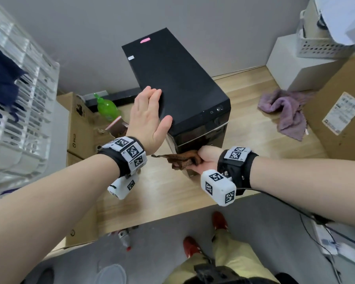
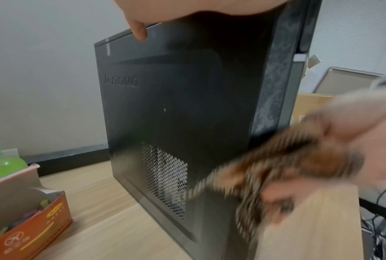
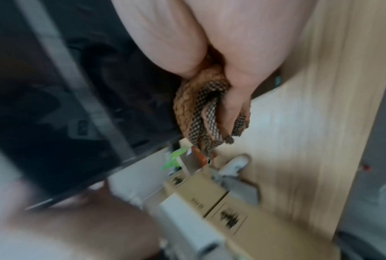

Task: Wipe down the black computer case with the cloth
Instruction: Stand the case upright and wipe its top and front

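Observation:
The black computer case (image 1: 178, 83) stands upright on the wooden table (image 1: 172, 197); its vented left side panel (image 2: 176, 114) fills the left wrist view. My left hand (image 1: 148, 117) lies flat and open against the case's top left edge, fingers straight. My right hand (image 1: 205, 160) grips a bunched brown mesh cloth (image 1: 182, 159) low against the glossy front panel (image 3: 76, 105), near the table. In the right wrist view, the cloth (image 3: 201, 109) hangs out of the curled fingers (image 3: 236, 105). The left wrist view shows the cloth (image 2: 276, 165) blurred.
A purple towel (image 1: 285, 111) lies on the table right of the case, beside a cardboard box (image 1: 340, 115). Left of the case stand a green bottle (image 1: 107, 107) and cardboard boxes (image 1: 80, 128). A white rack (image 1: 19, 99) fills the far left. The table's front edge is near my legs.

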